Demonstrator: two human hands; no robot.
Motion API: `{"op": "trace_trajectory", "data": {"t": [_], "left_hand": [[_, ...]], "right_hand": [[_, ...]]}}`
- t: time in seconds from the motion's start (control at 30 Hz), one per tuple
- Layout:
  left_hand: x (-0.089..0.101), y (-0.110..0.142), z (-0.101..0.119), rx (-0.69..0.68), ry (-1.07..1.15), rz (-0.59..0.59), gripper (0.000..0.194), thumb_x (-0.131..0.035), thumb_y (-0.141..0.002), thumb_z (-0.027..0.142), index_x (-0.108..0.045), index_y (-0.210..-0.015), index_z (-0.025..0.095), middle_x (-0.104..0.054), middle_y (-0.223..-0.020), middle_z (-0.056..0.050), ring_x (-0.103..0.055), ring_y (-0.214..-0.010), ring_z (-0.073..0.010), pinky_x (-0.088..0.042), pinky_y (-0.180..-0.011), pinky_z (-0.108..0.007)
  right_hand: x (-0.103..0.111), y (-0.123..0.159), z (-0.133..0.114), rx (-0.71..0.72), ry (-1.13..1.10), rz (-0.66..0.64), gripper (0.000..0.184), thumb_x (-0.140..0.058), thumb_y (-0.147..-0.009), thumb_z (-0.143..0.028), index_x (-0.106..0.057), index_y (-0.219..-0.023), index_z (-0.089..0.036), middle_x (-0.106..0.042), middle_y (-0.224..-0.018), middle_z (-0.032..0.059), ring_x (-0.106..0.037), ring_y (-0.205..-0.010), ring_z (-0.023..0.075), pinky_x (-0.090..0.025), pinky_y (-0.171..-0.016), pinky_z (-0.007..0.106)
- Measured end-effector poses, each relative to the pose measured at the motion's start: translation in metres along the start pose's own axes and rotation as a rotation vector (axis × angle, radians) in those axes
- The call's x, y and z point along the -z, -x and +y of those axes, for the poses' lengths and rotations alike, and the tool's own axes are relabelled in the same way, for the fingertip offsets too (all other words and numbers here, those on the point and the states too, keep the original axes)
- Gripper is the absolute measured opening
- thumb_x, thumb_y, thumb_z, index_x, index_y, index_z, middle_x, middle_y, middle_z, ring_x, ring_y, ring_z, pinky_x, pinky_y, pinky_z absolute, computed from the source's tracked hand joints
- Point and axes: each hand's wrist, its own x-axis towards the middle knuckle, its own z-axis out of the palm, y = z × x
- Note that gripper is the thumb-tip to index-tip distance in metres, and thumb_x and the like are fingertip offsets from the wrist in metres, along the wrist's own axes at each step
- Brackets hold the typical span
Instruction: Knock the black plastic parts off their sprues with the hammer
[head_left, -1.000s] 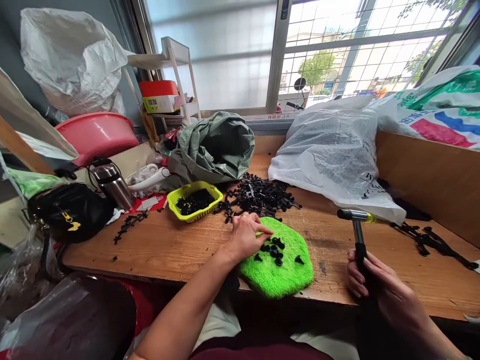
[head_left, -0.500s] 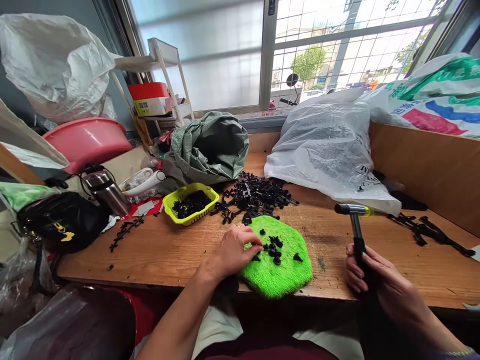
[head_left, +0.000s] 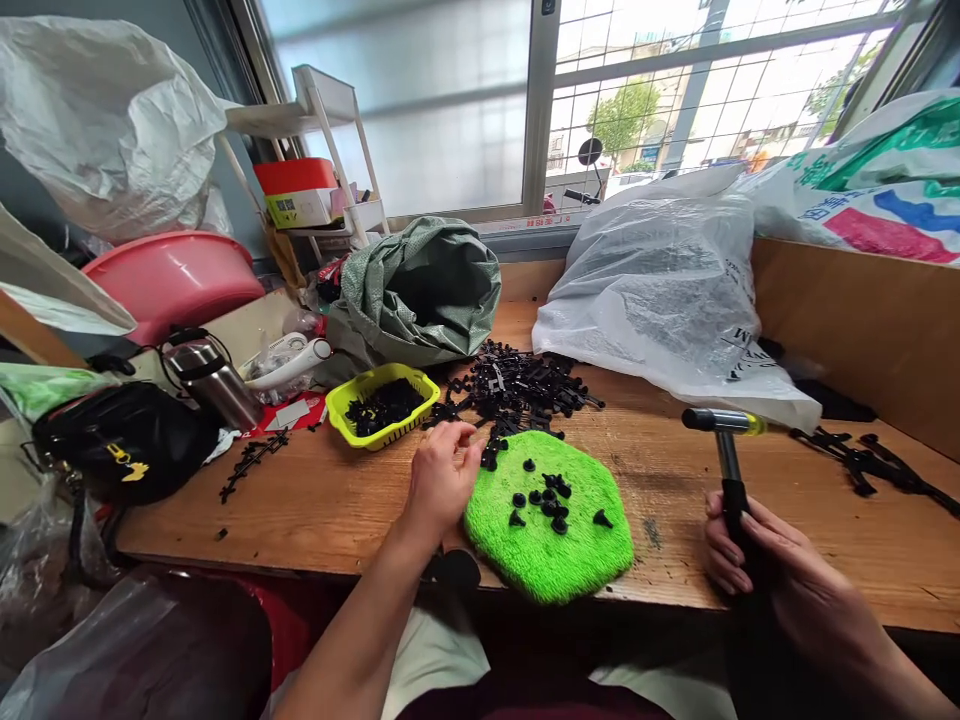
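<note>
My left hand (head_left: 444, 480) is over the left edge of a fuzzy bright green pad (head_left: 551, 570). Its fingers are loosely curved, thumb and forefinger apart, close to some black plastic pieces at the pad's upper left corner. No held item shows in it. Several small black plastic plugs (head_left: 559, 524) with round flat heads lie scattered on the pad. To the right, my right hand (head_left: 765, 550) is closed around the black grip of a small two-faced hammer (head_left: 729, 455), held upright above the table. One hammer face is black, the other yellowish.
Behind the pad lies a heap of black plastic parts (head_left: 525, 385). A yellow basket (head_left: 382, 438) of black pieces stands left of it. Beyond are a grey-green woven sack (head_left: 360, 310) and a white plastic bag (head_left: 645, 290). Black strips (head_left: 862, 460) lie at right; a steel flask (head_left: 217, 385) stands left.
My left hand has drawn back left and up from the plugs toward the pad's upper left corner, uncovering plugs on the pad. The right hand still holds the hammer upright.
</note>
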Motion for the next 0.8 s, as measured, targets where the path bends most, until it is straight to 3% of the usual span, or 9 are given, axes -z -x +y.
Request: {"op": "trace_trajectory", "data": {"t": [0.07,0.17,0.23,0.3,0.43,0.6,0.7,0.8], "left_hand": [[0.006,-0.003,0.004,0.035,0.043,-0.051,0.012,-0.057,-0.084,0.025,-0.064,-0.077,0.018,-0.063,-0.077,-0.004,-0.056,-0.073,-0.0159,-0.044,-0.070,-0.028],[0.009,0.001,0.015,0.021,0.069,-0.277,0.021,-0.065,-0.078,0.033,-0.063,-0.065,0.018,-0.063,-0.073,-0.003,-0.056,-0.071,-0.0154,-0.042,-0.068,-0.026],[0.007,0.009,0.024,0.052,0.016,-0.437,0.019,-0.067,-0.076,0.033,-0.064,-0.063,0.019,-0.063,-0.072,-0.002,-0.057,-0.071,-0.0160,-0.040,-0.066,-0.027],[0.005,0.017,0.029,0.119,-0.052,-0.503,0.016,-0.063,-0.077,0.027,-0.065,-0.064,0.019,-0.064,-0.071,-0.002,-0.056,-0.071,-0.0162,-0.039,-0.065,-0.027],[0.007,0.020,0.023,0.195,-0.052,-0.479,0.011,-0.061,-0.074,0.021,-0.063,-0.064,0.019,-0.063,-0.068,0.000,-0.055,-0.066,-0.0145,-0.038,-0.063,-0.025],[0.003,-0.003,-0.002,0.245,-0.086,-0.244,0.020,-0.051,-0.087,0.028,-0.066,-0.079,0.016,-0.065,-0.078,-0.005,-0.058,-0.071,-0.0154,-0.041,-0.065,-0.025],[-0.008,-0.017,-0.007,0.203,-0.228,-0.333,0.026,-0.052,-0.089,0.032,-0.067,-0.076,0.016,-0.067,-0.082,-0.008,-0.061,-0.080,-0.0191,-0.043,-0.073,-0.028],[-0.016,-0.021,-0.003,0.160,-0.274,-0.375,0.018,-0.059,-0.084,0.031,-0.069,-0.079,0.017,-0.066,-0.086,-0.008,-0.061,-0.085,-0.0210,-0.045,-0.078,-0.031]], "right_hand": [[0.002,-0.001,0.001,-0.010,0.004,0.002,0.021,-0.071,-0.074,-0.041,-0.066,-0.085,-0.024,-0.045,-0.057,-0.0011,-0.041,-0.041,0.0115,-0.038,-0.039,0.025],[0.004,-0.002,0.002,-0.014,0.007,0.014,0.021,-0.071,-0.073,-0.041,-0.066,-0.085,-0.024,-0.045,-0.057,-0.0009,-0.041,-0.041,0.0117,-0.039,-0.039,0.025],[0.002,-0.001,0.002,-0.008,0.009,0.022,0.022,-0.072,-0.072,-0.041,-0.066,-0.084,-0.024,-0.044,-0.056,-0.0012,-0.041,-0.041,0.0114,-0.039,-0.039,0.025],[-0.001,0.000,0.001,-0.005,0.014,0.027,0.023,-0.073,-0.071,-0.042,-0.066,-0.082,-0.024,-0.044,-0.056,-0.0014,-0.040,-0.041,0.0112,-0.039,-0.038,0.024],[-0.006,0.001,-0.002,-0.003,0.021,0.034,0.023,-0.074,-0.070,-0.043,-0.066,-0.082,-0.025,-0.044,-0.055,-0.0016,-0.040,-0.041,0.0109,-0.038,-0.038,0.024],[-0.005,0.000,-0.003,0.001,0.022,0.024,0.024,-0.075,-0.069,-0.042,-0.067,-0.081,-0.024,-0.045,-0.055,-0.0009,-0.041,-0.041,0.0107,-0.038,-0.038,0.023],[-0.005,0.000,-0.002,0.006,0.020,0.015,0.023,-0.074,-0.070,-0.042,-0.068,-0.082,-0.023,-0.045,-0.055,-0.0007,-0.041,-0.041,0.0106,-0.038,-0.038,0.023],[-0.004,0.000,-0.001,0.013,0.014,0.014,0.023,-0.074,-0.071,-0.043,-0.067,-0.081,-0.024,-0.044,-0.055,-0.0014,-0.040,-0.040,0.0098,-0.037,-0.038,0.022]]}}
